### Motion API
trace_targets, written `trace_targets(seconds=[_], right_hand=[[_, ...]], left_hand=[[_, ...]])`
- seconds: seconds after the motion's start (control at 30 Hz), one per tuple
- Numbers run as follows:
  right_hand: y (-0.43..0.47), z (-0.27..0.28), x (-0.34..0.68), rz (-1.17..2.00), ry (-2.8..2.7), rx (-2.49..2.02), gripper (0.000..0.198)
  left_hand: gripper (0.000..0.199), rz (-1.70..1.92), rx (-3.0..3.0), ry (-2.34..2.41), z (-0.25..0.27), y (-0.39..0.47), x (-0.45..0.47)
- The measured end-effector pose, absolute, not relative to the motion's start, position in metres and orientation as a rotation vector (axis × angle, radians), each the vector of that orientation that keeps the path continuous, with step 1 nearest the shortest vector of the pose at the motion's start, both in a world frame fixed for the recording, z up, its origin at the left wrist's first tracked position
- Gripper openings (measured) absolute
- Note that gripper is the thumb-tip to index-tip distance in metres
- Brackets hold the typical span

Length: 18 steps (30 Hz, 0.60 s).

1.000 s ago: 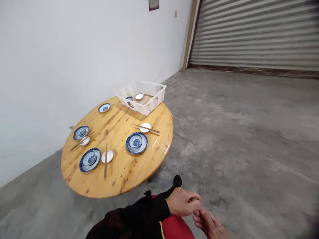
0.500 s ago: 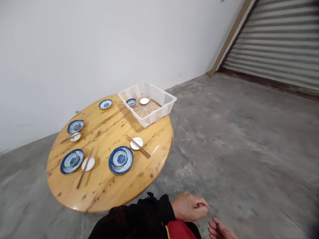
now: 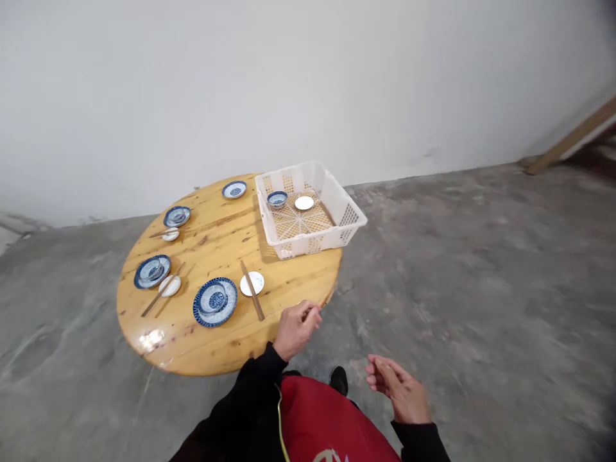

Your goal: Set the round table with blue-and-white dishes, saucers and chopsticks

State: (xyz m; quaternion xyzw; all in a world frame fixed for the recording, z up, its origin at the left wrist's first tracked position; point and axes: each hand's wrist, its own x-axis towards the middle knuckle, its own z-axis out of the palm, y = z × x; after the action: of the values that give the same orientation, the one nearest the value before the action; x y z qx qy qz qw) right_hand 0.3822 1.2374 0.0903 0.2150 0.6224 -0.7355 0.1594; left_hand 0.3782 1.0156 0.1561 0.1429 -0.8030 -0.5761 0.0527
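My left hand (image 3: 297, 328) is loosely curled, thumb against the index finger, over the near right edge of the round wooden table (image 3: 226, 343); I see nothing in it. Out over the floor, my right hand (image 3: 402, 390) is half open with bent fingers and holds nothing. Nearest the left hand are a pair of chopsticks (image 3: 256, 305) resting across a small white dish (image 3: 258, 281). Left of these, a blue-and-white bowl (image 3: 213, 299) sits on a patterned plate (image 3: 230, 313). A white plastic basket (image 3: 315, 244) on the table's right side holds a blue-and-white bowl (image 3: 277, 199) and a white dish (image 3: 304, 203).
Two similar settings, with a plate (image 3: 139, 281) and another plate (image 3: 166, 221), lie along the table's left side. A lone blue-rimmed plate (image 3: 234, 189) is at the back. The basket overhangs the table edge. Behind stands a white wall (image 3: 308, 83); concrete floor (image 3: 462, 269) extends right.
My view has turned right and the table has shifted in it. The left hand has moved up and left to the table edge. My right hand has come further into view.
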Motion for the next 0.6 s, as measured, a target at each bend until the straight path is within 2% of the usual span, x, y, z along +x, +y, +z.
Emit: trace_targets(seconds=[0.27,0.43,0.6], right_hand=[[1.244,0.13,0.271,-2.009,1.827,0.186,0.051],[1.221,0.157,0.192,-1.851,1.937,-0.105,0.053],[1.186,0.207,0.124,-1.847,2.039,-0.361,0.05]], left_hand=[[0.024,-1.555,0.615,-2.342,0.185,1.005,0.334],[0.024,-1.429,0.501,-2.414,0.214,0.95,0.271],[0.026,-1.297,0.427,-2.504,0.227,0.887,0.193]])
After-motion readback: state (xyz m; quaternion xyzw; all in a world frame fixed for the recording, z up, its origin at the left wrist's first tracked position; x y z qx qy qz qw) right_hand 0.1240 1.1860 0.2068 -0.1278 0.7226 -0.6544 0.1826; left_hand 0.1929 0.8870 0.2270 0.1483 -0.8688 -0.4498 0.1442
